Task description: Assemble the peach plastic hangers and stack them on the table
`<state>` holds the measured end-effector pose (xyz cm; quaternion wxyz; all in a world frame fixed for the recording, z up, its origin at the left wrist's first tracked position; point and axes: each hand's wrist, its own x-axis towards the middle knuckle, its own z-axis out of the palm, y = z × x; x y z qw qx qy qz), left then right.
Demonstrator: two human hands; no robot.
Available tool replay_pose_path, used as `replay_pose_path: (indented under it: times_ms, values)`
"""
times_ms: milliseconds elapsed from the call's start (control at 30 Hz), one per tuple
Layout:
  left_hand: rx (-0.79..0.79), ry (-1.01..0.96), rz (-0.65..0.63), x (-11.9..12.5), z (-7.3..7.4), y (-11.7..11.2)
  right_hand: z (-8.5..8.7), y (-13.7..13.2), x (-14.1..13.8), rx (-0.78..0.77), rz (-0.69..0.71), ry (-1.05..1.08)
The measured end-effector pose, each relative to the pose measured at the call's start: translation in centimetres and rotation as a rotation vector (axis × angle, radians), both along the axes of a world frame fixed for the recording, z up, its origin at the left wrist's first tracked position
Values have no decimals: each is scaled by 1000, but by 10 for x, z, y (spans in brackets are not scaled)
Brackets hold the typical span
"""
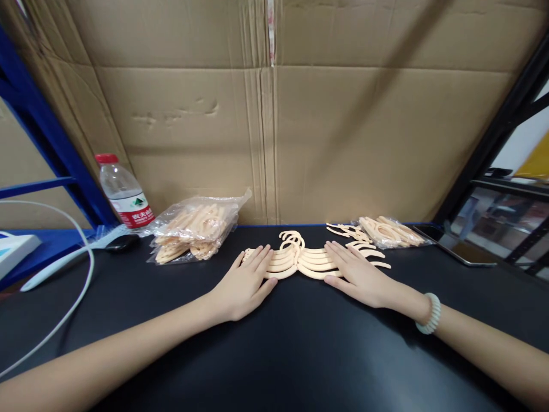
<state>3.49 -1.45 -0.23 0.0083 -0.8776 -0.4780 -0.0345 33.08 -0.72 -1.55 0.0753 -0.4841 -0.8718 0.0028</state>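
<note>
Resting both palms on a fanned row of little cream plastic hangers (300, 262), which lie on the black counter (274, 355) just in front of me. My left hand (246, 283) sits flat on the left ends and my right hand (359, 276) flat on the right ends. Fingers are straight and loosely spread, and neither one is gripping anything. The hooks all bunch up in the middle between my hands. These look thin, light and fairly stiff, and I'd guess it's slick plastic on a smooth top, so they'd skate and splay if nudged. Pinching the whole bunch by the arms close to the hooks seems the safest hold. There's a clear bag of the same hangers (193, 229) off to the left near a water bottle (124, 191), another bag (392, 230) at the back right, and a cardboard wall (274, 114) behind.
</note>
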Motion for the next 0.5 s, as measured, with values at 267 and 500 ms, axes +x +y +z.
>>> replay_pose_path:
  times_ms: [267,500]
  values:
    - [-10,-33,55,3,-1,-4,-1,9,2,4,31,-30]
    - [24,-45,41,-1,-6,-1,1,10,0,14,57,0]
